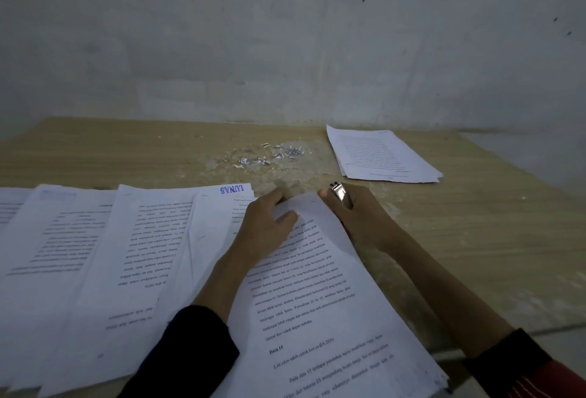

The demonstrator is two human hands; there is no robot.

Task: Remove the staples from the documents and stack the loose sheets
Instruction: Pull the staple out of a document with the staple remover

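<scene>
A thick printed document (320,312) lies tilted on the wooden table in front of me. My left hand (269,226) grips its top left corner, thumb on the top sheet and fingers curled over the far edge. My right hand (358,216) sits at the document's top right edge and holds a small shiny metal tool (341,195), its tip pointing away from me. A heap of pulled staples and paper scraps (269,156) lies further back. A stack of loose sheets (383,154) rests at the back right.
Several more documents (95,254) lie overlapping on the left, one stamped in blue (232,189). The table (475,223) ends at a grey wall behind and drops off at the right and near right edges.
</scene>
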